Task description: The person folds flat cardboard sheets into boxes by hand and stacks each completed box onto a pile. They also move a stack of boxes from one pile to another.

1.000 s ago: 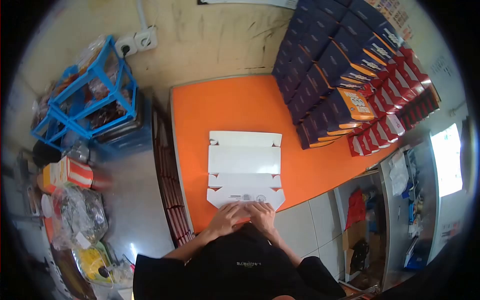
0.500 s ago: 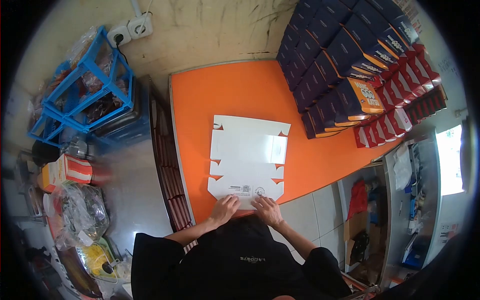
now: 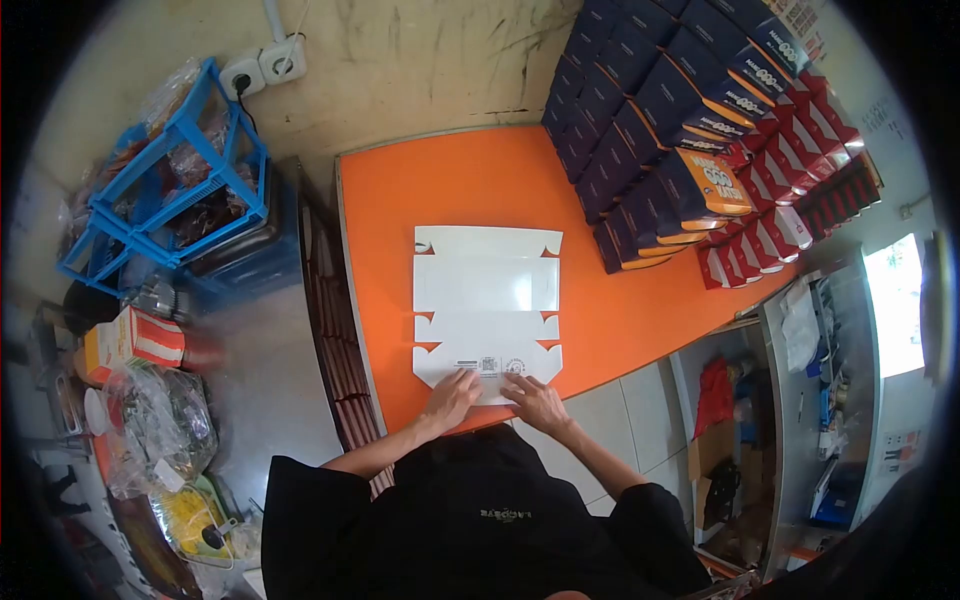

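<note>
A flat white cardboard box blank (image 3: 470, 283), die-cut with curved notches and creases, lies on the orange table (image 3: 390, 220). Dark print and a square code show on its near flap. My left hand (image 3: 454, 398) has its fingers bent over the left part of this flap, close to the print. On the right part of the same flap, my right hand (image 3: 536, 401) holds on with curled fingers. Both hands grip the blank near its front edge; the thumbs are mostly hidden.
Stacked dark blue and orange boxes (image 3: 630, 140) stand at the table's back right, beside red-and-white boxes (image 3: 765, 240). Left of the table are a metal counter (image 3: 275, 370), a blue plastic crate (image 3: 185, 190) and a bagged bundle (image 3: 165, 425). Shelves (image 3: 835, 380) line the right.
The blank has straightened and shifted slightly left and up in view. My fingers have moved further onto its near flap. The camera view has shifted a little.
</note>
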### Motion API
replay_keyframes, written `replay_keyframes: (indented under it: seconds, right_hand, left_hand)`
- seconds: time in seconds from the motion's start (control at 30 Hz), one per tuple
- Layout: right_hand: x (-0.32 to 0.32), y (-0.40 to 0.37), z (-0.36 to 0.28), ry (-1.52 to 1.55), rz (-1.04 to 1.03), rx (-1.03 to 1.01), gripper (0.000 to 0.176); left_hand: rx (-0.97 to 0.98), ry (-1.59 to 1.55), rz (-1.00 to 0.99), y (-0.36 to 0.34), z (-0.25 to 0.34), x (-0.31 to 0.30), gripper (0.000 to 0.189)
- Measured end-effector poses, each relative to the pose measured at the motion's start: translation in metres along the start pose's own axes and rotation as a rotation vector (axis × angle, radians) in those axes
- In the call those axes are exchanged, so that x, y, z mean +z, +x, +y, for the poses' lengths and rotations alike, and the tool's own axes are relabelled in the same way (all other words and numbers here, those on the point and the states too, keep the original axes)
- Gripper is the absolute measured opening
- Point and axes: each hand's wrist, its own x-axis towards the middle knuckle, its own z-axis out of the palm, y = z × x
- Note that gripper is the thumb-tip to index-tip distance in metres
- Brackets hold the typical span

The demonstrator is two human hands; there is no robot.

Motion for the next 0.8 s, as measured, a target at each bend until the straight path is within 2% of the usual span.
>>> replay_keyframes:
  seconds: [0.03,0.07,0.13,0.23,0.3,0.37,0.47,0.53,0.6,0.7,0.73,0.77,0.8]
  right_hand:
    - [-0.001,0.000,0.000,0.005,-0.024,-0.018,0.028]
    - [-0.002,0.001,0.002,0.004,-0.119,0.015,0.036]
    - [-0.002,0.006,0.008,0.009,-0.155,-0.026,0.036]
    - [-0.004,0.015,0.017,0.045,-0.161,-0.095,0.038]
    - [-0.010,0.020,0.017,0.074,-0.298,-0.091,0.030]
    - [-0.010,0.023,0.017,0.077,-0.305,-0.106,0.030]
    - [-0.015,0.024,0.016,0.074,-0.333,-0.107,0.029]
    - [-0.020,0.021,0.011,0.070,-0.357,-0.096,0.029]
    - [-0.018,0.016,0.004,0.009,-0.009,-0.204,0.026]
    - [-0.003,0.007,-0.001,-0.024,0.004,-0.160,0.029]
    - [0.001,0.005,-0.001,-0.003,-0.047,-0.100,0.020]
    - [0.002,0.008,0.002,0.006,-0.054,-0.098,0.020]
    - [0.003,0.013,0.007,0.055,-0.152,-0.037,0.016]
  left_hand:
    - [0.079,0.017,0.123,-0.001,-0.005,-0.001,0.023]
    - [0.081,0.017,0.118,-0.003,-0.009,-0.002,0.023]
    - [0.029,-0.154,-0.028,-0.003,-0.013,-0.002,0.032]
    - [0.057,-0.127,-0.013,-0.001,-0.014,-0.002,0.036]
    - [0.074,-0.105,0.008,0.000,-0.014,-0.003,0.035]
    - [0.092,-0.087,0.028,0.001,-0.009,-0.007,0.034]
    - [0.009,-0.056,-0.074,-0.004,0.006,-0.005,0.028]
    - [0.063,0.174,-0.085,-0.015,0.010,0.013,0.019]
    - [0.101,0.134,-0.062,-0.015,0.008,0.012,0.016]
    - [0.157,0.057,-0.039,-0.005,-0.002,0.014,0.008]
    - [0.182,0.021,-0.049,-0.002,-0.006,0.015,0.005]
    - [0.176,0.016,-0.057,0.004,-0.010,0.011,0.005]
    - [0.119,-0.087,-0.137,0.012,-0.015,0.005,0.005]
